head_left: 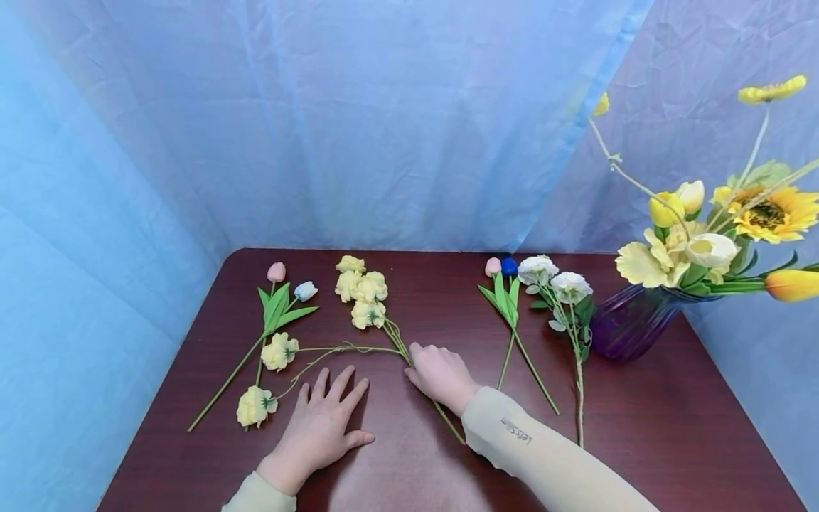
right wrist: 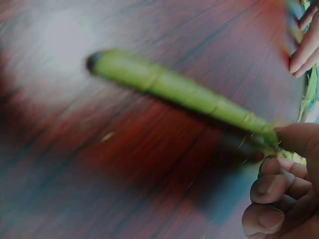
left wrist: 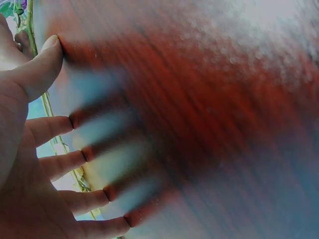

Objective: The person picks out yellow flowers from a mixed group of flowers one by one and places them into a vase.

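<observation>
My right hand (head_left: 441,377) grips the green stem (head_left: 449,422) of a pale yellow flower spray (head_left: 370,287) near the middle of the table. In the right wrist view, thumb and curled fingers close on that stem (right wrist: 179,89), and its cut end points away from them. One cluster of blooms lies beyond the hand; two side branches run left to single yellow blooms (head_left: 279,352). My left hand (head_left: 320,427) is spread over the table, fingers straight, just below those branches. In the left wrist view its fingertips (left wrist: 94,196) are at the tabletop.
Pink and white tulips (head_left: 276,313) lie at the left, partly under the yellow blooms. Pink and blue tulips (head_left: 505,299) and white flowers (head_left: 571,287) lie at the right. A purple glass vase (head_left: 623,327) with mixed flowers leans at the table's right. Blue curtains (head_left: 384,128) hang behind.
</observation>
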`<state>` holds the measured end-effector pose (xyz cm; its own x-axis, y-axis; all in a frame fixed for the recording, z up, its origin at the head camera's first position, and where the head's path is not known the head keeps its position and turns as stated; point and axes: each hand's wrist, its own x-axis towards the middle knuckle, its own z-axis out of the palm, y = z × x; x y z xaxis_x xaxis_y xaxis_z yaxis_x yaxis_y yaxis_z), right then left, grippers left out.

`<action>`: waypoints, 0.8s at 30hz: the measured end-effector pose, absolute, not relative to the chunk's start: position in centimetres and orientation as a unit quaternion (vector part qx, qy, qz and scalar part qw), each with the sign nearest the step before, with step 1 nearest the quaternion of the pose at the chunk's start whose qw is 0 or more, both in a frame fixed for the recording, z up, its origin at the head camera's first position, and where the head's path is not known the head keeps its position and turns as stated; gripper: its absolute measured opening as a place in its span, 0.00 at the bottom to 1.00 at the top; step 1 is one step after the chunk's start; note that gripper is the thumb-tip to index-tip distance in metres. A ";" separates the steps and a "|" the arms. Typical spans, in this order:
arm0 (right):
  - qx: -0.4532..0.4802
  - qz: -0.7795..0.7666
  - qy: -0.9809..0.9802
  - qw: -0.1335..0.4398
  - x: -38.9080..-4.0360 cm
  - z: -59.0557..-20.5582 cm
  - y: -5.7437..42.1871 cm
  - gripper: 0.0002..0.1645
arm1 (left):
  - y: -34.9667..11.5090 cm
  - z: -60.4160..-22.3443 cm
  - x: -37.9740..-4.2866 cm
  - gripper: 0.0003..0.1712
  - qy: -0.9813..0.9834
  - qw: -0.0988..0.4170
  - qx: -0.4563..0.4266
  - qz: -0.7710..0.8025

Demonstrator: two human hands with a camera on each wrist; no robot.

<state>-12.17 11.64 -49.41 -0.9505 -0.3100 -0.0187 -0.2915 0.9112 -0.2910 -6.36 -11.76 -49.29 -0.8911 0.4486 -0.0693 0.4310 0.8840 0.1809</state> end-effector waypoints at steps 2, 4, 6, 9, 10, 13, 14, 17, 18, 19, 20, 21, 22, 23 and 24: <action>-0.139 -0.160 0.977 0.039 -12.3 -49.4 11.4 0.16 | -11.8 -49.3 -6.3 0.47 0.969 0.054 0.227 0.079; -0.125 -0.183 0.974 0.042 -12.3 -49.3 11.3 0.15 | -11.8 -49.3 -6.3 0.47 0.969 0.057 0.226 0.080; -0.121 -0.204 0.971 0.035 -12.4 -49.1 11.5 0.13 | -11.8 -49.3 -6.3 0.47 0.969 0.058 0.226 0.083; -0.132 -0.230 0.964 0.013 -12.5 -48.3 12.1 0.11 | -11.9 -49.4 -6.2 0.47 0.968 0.058 0.226 0.091; -0.139 -0.233 0.962 0.000 -12.4 -48.0 12.4 0.10 | -11.9 -49.4 -6.2 0.47 0.968 0.057 0.226 0.093; -0.159 -0.236 0.958 -0.039 -12.2 -46.6 13.4 0.08 | -11.8 -49.4 -6.2 0.48 0.968 0.051 0.226 0.094; -0.166 -0.232 0.957 -0.055 -12.2 -46.1 13.8 0.08 | -11.8 -49.4 -6.2 0.48 0.968 0.049 0.227 0.092; -0.187 -0.208 0.954 -0.110 -11.9 -44.4 15.0 0.07 | -11.8 -49.3 -6.1 0.48 0.969 0.043 0.227 0.090; -0.194 -0.198 0.952 -0.131 -11.7 -43.8 15.4 0.07 | -11.8 -49.3 -6.1 0.48 0.969 0.043 0.226 0.090; -0.202 -0.189 0.949 -0.152 -11.6 -43.2 15.9 0.07 | -11.8 -49.3 -6.2 0.48 0.969 0.043 0.226 0.091; -0.210 -0.181 0.945 -0.174 -11.5 -42.6 16.3 0.08 | -11.8 -49.3 -6.2 0.48 0.969 0.045 0.225 0.092; -0.220 -0.174 0.939 -0.198 -11.4 -41.9 16.8 0.08 | -11.8 -49.3 -6.2 0.48 0.969 0.048 0.224 0.093; -0.230 -0.166 0.933 -0.222 -11.3 -41.4 17.3 0.08 | -11.8 -49.3 -6.3 0.48 0.969 0.053 0.222 0.093; -0.239 -0.157 0.926 -0.247 -11.2 -40.8 17.8 0.09 | -11.8 -49.3 -6.3 0.48 0.969 0.058 0.221 0.093; -0.249 -0.148 0.918 -0.272 -11.2 -40.2 18.4 0.09 | -11.8 -49.3 -6.3 0.48 0.969 0.065 0.218 0.092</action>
<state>-11.17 18.35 -40.23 -0.7277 -0.3770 0.5730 -0.5381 0.8318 -0.1360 -6.35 -11.76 -49.34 -0.8964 0.4349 -0.0857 0.4110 0.8878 0.2068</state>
